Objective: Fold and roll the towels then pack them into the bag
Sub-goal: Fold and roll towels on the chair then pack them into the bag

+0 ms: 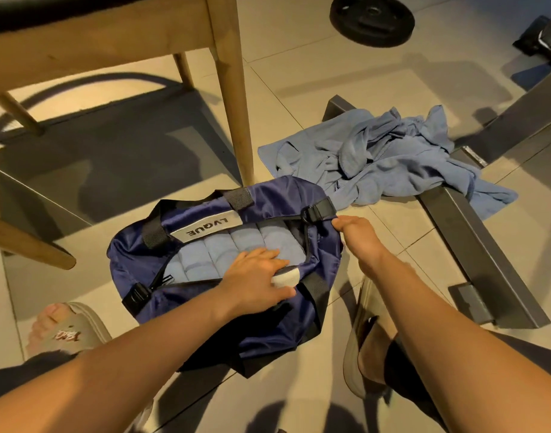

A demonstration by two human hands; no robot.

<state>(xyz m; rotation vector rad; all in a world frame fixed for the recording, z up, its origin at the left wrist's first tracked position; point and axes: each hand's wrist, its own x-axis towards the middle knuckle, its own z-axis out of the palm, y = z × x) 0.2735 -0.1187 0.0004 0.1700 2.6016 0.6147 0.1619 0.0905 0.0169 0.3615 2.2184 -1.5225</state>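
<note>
On the tiled floor point(299, 73) lay the navy bag point(268, 332), unzipped, with rolled towels point(236, 245) packed side by side inside. The left hand point(255, 276) gripped its near rim; the right hand point(358, 235) pinched its right end. Just beyond, loose towels point(393, 157) lay heaped over a metal frame point(474, 239), beside a wooden chair point(233, 104).

One bag point(268, 332), two hands point(255, 278) point(363, 237)

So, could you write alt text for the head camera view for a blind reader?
A person's left hand and right hand grip the rim of an open blue bag with rolled towels packed inside. Crumpled towels lie on the floor behind it.
</note>
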